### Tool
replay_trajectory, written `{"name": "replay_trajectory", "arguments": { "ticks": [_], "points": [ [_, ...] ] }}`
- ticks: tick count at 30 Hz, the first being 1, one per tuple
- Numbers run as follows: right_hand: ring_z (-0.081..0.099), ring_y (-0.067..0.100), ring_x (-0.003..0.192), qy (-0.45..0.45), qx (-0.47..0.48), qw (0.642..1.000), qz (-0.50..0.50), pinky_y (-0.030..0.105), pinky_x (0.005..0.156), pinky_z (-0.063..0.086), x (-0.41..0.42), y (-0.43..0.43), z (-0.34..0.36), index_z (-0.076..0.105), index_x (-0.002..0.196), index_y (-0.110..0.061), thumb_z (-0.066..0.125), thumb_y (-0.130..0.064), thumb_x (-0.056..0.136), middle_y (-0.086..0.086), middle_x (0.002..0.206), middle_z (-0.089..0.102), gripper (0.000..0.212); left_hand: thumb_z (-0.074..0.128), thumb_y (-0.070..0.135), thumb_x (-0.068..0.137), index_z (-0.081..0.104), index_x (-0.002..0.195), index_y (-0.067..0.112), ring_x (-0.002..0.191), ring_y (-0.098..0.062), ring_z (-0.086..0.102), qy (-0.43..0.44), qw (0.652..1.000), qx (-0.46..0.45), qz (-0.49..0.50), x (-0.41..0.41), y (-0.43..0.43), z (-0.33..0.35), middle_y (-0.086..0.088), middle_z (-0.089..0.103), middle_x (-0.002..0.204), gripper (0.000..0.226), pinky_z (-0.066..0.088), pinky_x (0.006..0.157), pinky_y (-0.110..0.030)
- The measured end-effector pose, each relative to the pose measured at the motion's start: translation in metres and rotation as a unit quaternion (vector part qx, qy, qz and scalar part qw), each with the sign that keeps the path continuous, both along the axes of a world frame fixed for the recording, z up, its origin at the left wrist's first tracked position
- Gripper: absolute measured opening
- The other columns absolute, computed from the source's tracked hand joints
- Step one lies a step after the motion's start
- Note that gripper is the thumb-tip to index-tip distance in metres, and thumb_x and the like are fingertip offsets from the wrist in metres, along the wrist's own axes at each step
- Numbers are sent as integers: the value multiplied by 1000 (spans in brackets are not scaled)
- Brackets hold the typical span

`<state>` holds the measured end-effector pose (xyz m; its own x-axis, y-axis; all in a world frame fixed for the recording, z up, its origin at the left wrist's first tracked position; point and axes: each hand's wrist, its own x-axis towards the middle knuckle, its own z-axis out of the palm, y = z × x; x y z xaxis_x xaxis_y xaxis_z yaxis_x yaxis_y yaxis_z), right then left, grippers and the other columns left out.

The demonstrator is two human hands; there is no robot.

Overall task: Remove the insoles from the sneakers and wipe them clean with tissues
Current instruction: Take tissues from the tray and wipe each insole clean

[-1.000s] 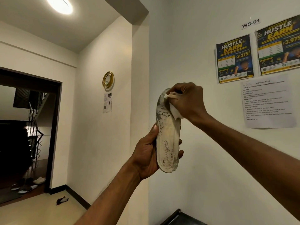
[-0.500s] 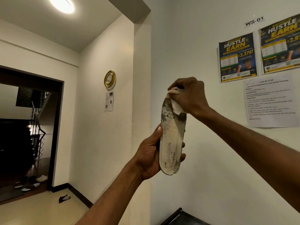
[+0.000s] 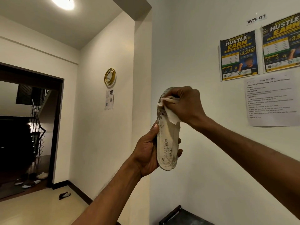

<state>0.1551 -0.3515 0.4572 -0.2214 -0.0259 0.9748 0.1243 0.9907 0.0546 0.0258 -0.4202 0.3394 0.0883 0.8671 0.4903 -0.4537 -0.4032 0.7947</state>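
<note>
**A:** What colour was the long foam insole (image 3: pixel 168 140)?
**B:** Off-white, mottled with dark grey speckles near top and heel, with grey "FASHION" lettering.
**A:** And the crumpled paper tissue (image 3: pixel 170 115)?
**B:** Plain white.
**A:** The painted wall (image 3: pixel 186 46) behind?
**B:** Cream, carrying two glossy paper posters (image 3: pixel 238 56), dark blue with yellow and white lettering, and a round mirror (image 3: pixel 110 76) rimmed in gold.

Ceiling light (image 3: pixel 62 2) seen lit at 11 o'clock. Gold-rimmed round mirror (image 3: pixel 110 76) mounted on the cream wall at 10, paper notice (image 3: pixel 109 99) taped just below it. WS-01 label (image 3: pixel 256 19) at 1 o'clock. Two HUSTLE EARN posters (image 3: pixel 238 56) hung side by side under it, printed task sheet (image 3: pixel 270 101) below those. Dark doorway (image 3: pixel 19 143) with stair railing (image 3: pixel 38 127) at 9. Black rack corner (image 3: pixel 178 215) at 6.
</note>
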Motion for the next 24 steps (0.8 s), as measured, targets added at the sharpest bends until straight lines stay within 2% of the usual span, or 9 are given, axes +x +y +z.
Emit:
{"name": "replay_trajectory", "arguments": {
  "ticks": [2,4,7,9,13,15,17,21,24],
  "points": [
    [68,1,78,-30,17,999,0,16,73,54,-2,-3,-9,79,83,-20,81,-15,74,-9,83,75,11,42,49,105,49,148,14,111,-36,59,-17,1000,-10,1,1,-1,1,-22,58,132,57,44,103,-57],
    [68,-1,79,-91,35,995,4,6,73,50,-5,-8,-21,79,86,-18,83,-14,74,-8,85,76,14,43,49,104,49,148,11,110,-35,60,-33,999,-13,5,-1,-3,2,-24,60,128,59,48,99,-55],
    [67,1,74,-48,0,999,-9,-1,66,42,-2,0,-18,79,88,-19,83,-20,76,-6,84,76,13,43,51,103,48,148,10,110,-35,59,-35,999,-22,11,-3,-3,2,-23,56,129,62,49,99,-54],
    [67,1,75,-27,-13,999,-12,0,66,42,-1,2,-20,78,90,-19,83,-22,77,-6,85,75,15,42,51,103,49,148,10,108,-34,61,-30,999,-22,12,-2,-3,3,-23,57,129,61,49,99,-54],
    [67,0,80,-129,2,992,11,8,72,49,-7,-7,-42,77,92,-20,82,-21,77,-9,87,74,16,41,47,105,52,146,15,103,-36,67,-64,998,-10,17,-3,-1,2,-20,63,131,54,50,95,-54],
    [67,2,78,-108,-8,994,-1,14,71,53,-6,-2,-37,78,92,-19,82,-21,78,-6,88,75,15,42,49,104,54,145,14,103,-35,67,-65,998,-21,14,-5,0,3,-20,64,128,56,50,96,-54],
    [65,2,76,-62,-20,998,-12,9,70,51,-4,-1,-32,78,93,-18,82,-21,78,-5,89,75,16,42,51,104,56,143,12,104,-34,64,-61,998,-26,5,-3,0,3,-20,64,126,57,48,99,-53],
    [67,1,80,-116,-28,993,7,3,71,47,-8,-11,-46,78,93,-20,82,-23,78,-7,88,75,15,38,45,104,61,137,13,99,-37,70,-79,997,10,24,-2,1,4,-20,68,125,50,55,90,-52],
    [67,2,77,-73,-57,996,7,2,67,44,-7,-10,-44,79,92,-20,82,-26,78,-5,88,76,16,39,46,104,58,141,13,102,-37,69,-78,997,13,24,0,0,6,-20,66,128,52,55,92,-51]
  ]
}}
